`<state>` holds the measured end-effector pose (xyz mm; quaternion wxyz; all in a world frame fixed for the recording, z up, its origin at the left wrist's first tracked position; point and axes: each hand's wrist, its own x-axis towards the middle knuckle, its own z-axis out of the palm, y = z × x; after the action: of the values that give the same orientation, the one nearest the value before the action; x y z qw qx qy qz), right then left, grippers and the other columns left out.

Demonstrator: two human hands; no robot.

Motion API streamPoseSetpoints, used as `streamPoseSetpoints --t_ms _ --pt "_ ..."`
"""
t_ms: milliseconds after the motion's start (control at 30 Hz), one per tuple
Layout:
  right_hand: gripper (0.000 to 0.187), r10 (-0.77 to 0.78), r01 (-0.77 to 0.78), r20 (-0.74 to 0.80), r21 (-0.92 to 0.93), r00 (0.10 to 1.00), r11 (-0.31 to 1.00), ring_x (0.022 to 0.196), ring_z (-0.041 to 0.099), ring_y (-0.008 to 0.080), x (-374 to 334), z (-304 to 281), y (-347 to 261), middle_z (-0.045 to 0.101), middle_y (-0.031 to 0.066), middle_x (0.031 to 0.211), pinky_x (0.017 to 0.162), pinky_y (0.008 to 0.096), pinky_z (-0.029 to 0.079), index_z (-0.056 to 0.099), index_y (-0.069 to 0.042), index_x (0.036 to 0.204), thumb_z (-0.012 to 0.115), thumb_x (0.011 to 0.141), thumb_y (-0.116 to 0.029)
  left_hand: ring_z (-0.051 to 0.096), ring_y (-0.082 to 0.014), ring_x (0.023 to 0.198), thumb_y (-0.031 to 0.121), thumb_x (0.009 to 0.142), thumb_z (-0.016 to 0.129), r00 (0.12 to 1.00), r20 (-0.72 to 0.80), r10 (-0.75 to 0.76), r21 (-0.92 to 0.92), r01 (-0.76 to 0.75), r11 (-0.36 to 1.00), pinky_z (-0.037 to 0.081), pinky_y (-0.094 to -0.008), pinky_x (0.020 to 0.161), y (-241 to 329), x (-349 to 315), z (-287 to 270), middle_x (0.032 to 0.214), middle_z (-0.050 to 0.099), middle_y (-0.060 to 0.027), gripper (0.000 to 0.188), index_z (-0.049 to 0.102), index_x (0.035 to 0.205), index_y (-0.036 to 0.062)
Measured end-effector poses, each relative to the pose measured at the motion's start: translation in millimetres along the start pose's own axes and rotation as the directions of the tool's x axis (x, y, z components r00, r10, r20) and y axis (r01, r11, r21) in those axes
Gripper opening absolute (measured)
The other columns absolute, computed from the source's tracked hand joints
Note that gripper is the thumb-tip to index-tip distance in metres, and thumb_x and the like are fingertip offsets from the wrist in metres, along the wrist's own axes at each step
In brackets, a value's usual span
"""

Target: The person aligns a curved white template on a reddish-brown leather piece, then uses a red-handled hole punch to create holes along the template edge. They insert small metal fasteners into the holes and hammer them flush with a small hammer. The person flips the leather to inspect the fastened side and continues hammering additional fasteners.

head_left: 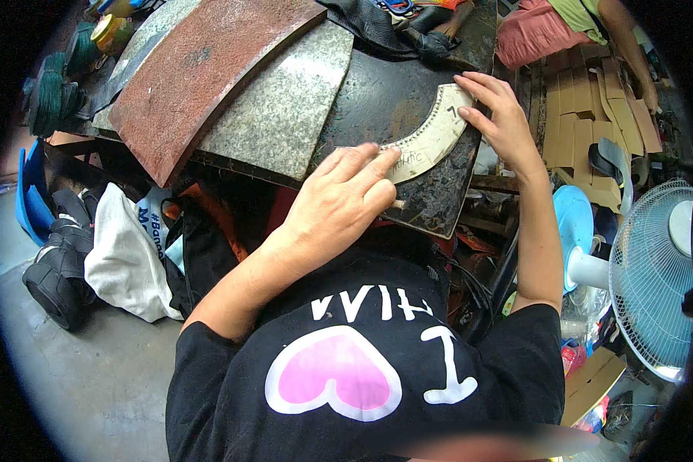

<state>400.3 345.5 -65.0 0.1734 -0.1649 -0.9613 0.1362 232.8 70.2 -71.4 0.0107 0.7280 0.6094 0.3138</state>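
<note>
A curved, cream-coloured flat piece (431,146) lies on the dark worktop, with dark marks along its inner edge and handwriting on its face. My left hand (345,191) lies over its left end, fingers stretched out and fingertips on the surface. At the opposite end my right hand (499,119) holds the piece near its corner, the thumb on its face and the fingers by the far edge. A small beige tip (398,205) shows below my left hand; what it belongs to is hidden.
A reddish-brown sheet (208,69) overlaps a speckled grey slab (285,100) on the dark worktop (369,96). Black fabric (373,31) lies at the back. Green cord spools (48,92) stand far left. To the right are a fan (651,269), cardboard pieces (574,115) and another person's arm (631,50).
</note>
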Motion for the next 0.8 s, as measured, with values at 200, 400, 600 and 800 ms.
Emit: streamPoseSetpoints --t_ms 200,400,600,800 --pt "0.040 -0.013 0.016 0.061 -0.054 0.998 0.998 0.115 0.056 0.0294 9 -6 -4 0.062 0.0065 0.122 0.100 0.0407 0.045 0.070 -0.015 0.121 0.074 0.084 -0.028 0.057 -0.0303 0.114 0.015 0.083 0.060 1.000 -0.001 0.002 0.047 -0.002 0.999 0.045 -0.0418 0.098 0 3 7 0.126 0.061 -0.0143 0.014 0.054 0.090 0.0057" --pt "0.031 0.029 -0.014 0.153 -0.100 0.988 0.995 0.100 0.064 0.0285 28 -23 -2 0.068 0.0089 0.108 0.090 0.0367 0.051 0.070 -0.011 0.119 0.069 0.090 -0.021 0.058 -0.0259 0.102 0.016 0.082 0.060 0.996 -0.088 0.003 0.078 0.004 0.997 0.045 -0.0386 0.090 -1 9 13 0.114 0.062 -0.0113 0.013 0.054 0.089 0.0072" --pt "0.056 -0.195 0.184 0.007 -0.370 0.981 0.911 0.123 0.054 0.0263 93 -5 46 0.061 0.0035 0.132 0.102 0.0388 0.047 0.060 -0.022 0.133 0.064 0.083 0.001 0.058 -0.0262 0.103 0.015 0.083 0.058 0.988 -0.151 -0.033 0.092 0.047 0.995 0.044 -0.0395 0.088 3 6 21 0.114 0.061 -0.0109 0.011 0.054 0.090 0.0071" --pt "0.060 -0.302 0.326 0.132 -0.500 0.944 0.802 0.125 0.053 0.0267 119 -8 61 0.060 0.0007 0.131 0.107 0.0412 0.044 0.061 -0.023 0.128 0.077 0.073 -0.005 0.057 -0.0259 0.104 0.014 0.084 0.057 0.988 -0.146 -0.043 0.127 0.061 0.990 0.042 -0.0418 0.089 3 5 23 0.122 0.061 -0.0102 0.010 0.054 0.091 0.0081"
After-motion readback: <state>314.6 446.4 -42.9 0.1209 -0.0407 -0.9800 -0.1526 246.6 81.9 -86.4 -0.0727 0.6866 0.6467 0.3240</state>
